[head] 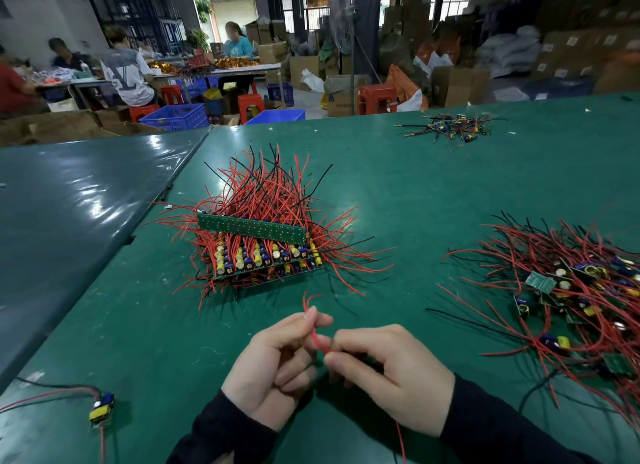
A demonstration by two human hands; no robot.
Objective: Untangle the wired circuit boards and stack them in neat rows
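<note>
Both hands meet low in the middle of the green table [398,173]. My left hand [277,366] pinches a thin red wire [314,332] between thumb and fingertips. My right hand [391,370] curls round the same wire's lower part; whatever board hangs from it is hidden under the palm. A stack of wired circuit boards [266,252] lies in rows just beyond my hands, its red and black leads fanning outward. A tangled pile of wired boards [575,301] spreads at the right.
One loose wired board [102,408] lies near the front left edge. A small heap of wire scraps [453,128] sits at the far right. A darker table [76,200] adjoins on the left. People work at benches in the background among blue crates and cartons.
</note>
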